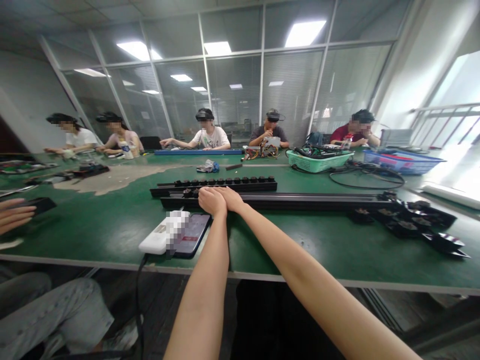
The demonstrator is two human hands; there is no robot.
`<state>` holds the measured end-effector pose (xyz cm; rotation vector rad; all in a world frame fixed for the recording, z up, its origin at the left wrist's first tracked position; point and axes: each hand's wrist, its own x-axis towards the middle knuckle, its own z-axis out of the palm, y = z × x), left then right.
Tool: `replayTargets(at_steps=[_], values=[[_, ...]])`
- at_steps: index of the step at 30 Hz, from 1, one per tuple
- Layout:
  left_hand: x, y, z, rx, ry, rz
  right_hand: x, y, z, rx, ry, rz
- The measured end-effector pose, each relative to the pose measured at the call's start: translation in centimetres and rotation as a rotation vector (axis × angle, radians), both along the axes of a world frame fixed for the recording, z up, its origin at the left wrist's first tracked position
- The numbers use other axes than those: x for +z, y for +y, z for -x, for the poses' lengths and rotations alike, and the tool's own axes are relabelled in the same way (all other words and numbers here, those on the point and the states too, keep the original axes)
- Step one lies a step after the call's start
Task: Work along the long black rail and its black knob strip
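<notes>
Both hands meet over the near long black rail (300, 200), left of its middle. My left hand (212, 201) has its fingers closed down on the rail beside a small black fitting (191, 193) seated in the channel. Close against it, my right hand (231, 198) curls over the same rail, its fingertips partly hidden. Behind lies a second black rail (258, 186) with a row of small black fittings along it. More loose black fittings (407, 226) are heaped at the rail's right end.
In front on the left, a white device (161, 237) with a cable rests against a phone (197, 232). A neighbour's hand (15, 215) holds a dark piece at far left. Across the green table (285, 255) are a green basket (318, 162), a blue basket (408, 164) and several seated people.
</notes>
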<state>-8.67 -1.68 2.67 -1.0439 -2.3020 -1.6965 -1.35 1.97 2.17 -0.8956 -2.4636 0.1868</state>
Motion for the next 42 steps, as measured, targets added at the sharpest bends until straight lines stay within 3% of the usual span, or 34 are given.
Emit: replayTargets(at_steps=[20,30,42], values=[[-1.0,0.9,0.6,-0.028,-0.037,-0.028,0.1,-1.0,-0.3,-0.094,0.115,0.078],[-0.6,0.3,0.5,-0.017,-0.023,0.017,-0.3,0.0,-0.6,-0.062,0.147,0.048],[-1.1,0.7,0.7,-0.029,-0.028,-0.016,-1.1,1.6,-0.9,-0.032,0.126,-0.014]])
